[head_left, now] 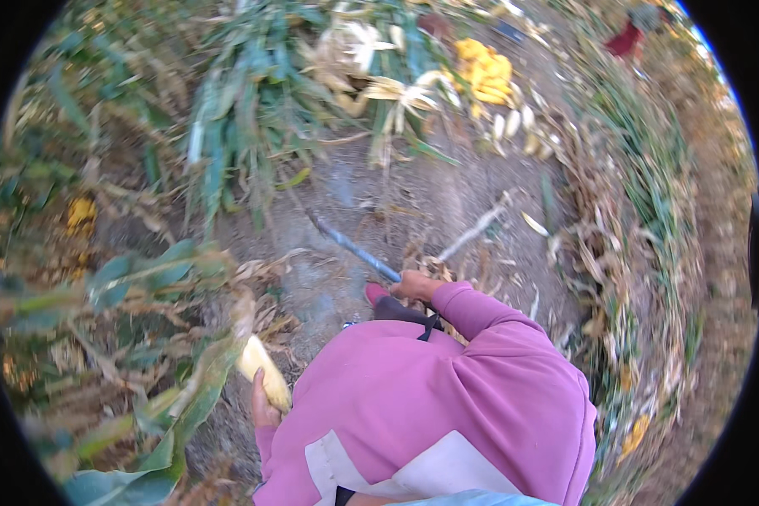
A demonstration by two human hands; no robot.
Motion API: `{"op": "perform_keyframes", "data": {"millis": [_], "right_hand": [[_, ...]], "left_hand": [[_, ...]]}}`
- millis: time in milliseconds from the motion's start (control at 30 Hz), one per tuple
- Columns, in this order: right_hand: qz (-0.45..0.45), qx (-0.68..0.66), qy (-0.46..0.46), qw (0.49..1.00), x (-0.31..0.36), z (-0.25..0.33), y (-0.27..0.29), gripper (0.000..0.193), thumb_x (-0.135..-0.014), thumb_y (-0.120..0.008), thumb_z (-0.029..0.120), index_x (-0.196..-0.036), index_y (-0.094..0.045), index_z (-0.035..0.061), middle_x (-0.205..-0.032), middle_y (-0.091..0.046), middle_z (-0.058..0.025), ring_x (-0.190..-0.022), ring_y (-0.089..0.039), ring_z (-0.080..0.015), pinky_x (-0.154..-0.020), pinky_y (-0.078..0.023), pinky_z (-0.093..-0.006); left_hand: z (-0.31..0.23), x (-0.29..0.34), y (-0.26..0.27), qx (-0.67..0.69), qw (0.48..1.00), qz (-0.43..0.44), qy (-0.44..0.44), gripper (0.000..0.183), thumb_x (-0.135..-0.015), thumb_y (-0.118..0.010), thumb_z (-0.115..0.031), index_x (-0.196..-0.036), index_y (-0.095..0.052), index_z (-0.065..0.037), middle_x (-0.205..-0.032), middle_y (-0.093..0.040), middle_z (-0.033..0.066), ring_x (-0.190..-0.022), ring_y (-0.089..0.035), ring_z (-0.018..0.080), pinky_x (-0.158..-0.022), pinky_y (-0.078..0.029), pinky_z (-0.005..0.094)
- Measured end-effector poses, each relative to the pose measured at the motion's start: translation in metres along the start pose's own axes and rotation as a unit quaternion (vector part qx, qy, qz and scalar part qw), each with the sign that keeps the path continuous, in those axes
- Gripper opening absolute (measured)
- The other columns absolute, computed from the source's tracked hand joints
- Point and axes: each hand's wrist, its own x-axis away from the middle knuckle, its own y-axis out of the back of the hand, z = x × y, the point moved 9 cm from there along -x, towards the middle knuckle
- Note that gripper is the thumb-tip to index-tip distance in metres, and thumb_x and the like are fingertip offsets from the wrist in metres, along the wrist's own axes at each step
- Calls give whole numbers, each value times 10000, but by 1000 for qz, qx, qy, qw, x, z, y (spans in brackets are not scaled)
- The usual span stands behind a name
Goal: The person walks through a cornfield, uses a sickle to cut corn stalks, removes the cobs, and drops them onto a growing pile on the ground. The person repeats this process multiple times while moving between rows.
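Observation:
My left hand [266,403] is closed around a pale ear of corn [261,368], low on the left beside my body. The ear's top meets a corn stalk with broad green leaves [192,396]; whether it is still attached I cannot tell. In front of my body, my right hand [415,287] grips a thin blue stick-like tool [354,249]. It slants up and to the left over the bare soil and ends in a darker, narrow tip. Blur hides the exact kind of this tool.
Cut corn stalks [244,110] lie heaped ahead, with opened husks [405,94]. Yellow corn ears [485,72] are piled farther right, beside paler ears [512,125]. A pale dry stick [474,232] lies on the soil. Stalks [649,185] line the right; red clothing [624,40] shows far right.

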Motion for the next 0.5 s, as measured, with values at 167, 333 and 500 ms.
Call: {"op": "perform_keyframes", "data": {"millis": [167, 333, 500], "right_hand": [[-21, 1, -74, 997, 49, -108, -44, 550, -742, -641, 469, -859, -644, -68, -804, -635, -241, -764, -635, -365, -689, -493, -426], [-42, -33, -139, 989, 80, -157, -63, 548, -730, -650, 479, -853, -655, -56, -860, -637, -246, -810, -637, -361, -719, -494, -427], [-66, -165, -179, 968, 72, -150, -48, 496, -722, -655, 433, -776, -659, -60, -750, -636, -243, -738, -645, -353, -666, -490, -430]], "left_hand": [[-26, -54, -237, -390, 892, 226, -18, 396, -822, -617, -121, -1179, -524, 24, -1029, -628, 92, -900, -613, 194, -784, -490, 326], [-6, 56, -539, -449, 680, 536, -221, 793, -744, -666, -108, -1399, -238, 20, -1380, -374, 184, -1256, -384, 221, -1045, -292, 315], [26, 144, -622, -496, 477, 630, -360, 774, -791, -658, -269, -1386, -262, 28, -1384, -357, 234, -1301, -340, 288, -1072, -261, 332]]}}
